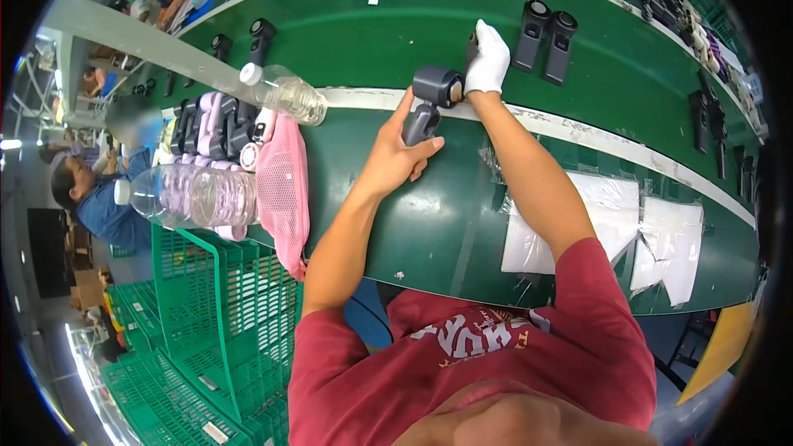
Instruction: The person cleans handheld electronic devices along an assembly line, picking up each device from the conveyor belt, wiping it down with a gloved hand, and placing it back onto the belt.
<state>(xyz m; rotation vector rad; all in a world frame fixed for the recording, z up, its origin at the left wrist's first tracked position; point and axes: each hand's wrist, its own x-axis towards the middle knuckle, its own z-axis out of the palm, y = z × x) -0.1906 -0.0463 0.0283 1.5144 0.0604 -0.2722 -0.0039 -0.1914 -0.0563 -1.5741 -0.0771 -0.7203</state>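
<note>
My left hand [395, 157], bare, is closed around the handle of a dark grey handheld fan [435, 87]. Its thick round head tilts to the right, with a tan-coloured end face. The index finger reaches up along the head. My right hand [489, 59] wears a white glove and reaches over the belt's near rail. Its fingers are wrapped round another dark handheld fan [472, 48], mostly hidden by the glove. Just right of the glove, two more dark fans [547, 41] lie side by side on the green belt [372, 33].
Left are water bottles [198, 196], a pink mesh bag [283, 190] and stacked pink and black fans [211, 124]. Green crates [223, 306] stand below. White foam sheets [615, 223] are taped to the worktop [429, 231]. A grey beam [149, 41] crosses upper left. Co-workers sit left.
</note>
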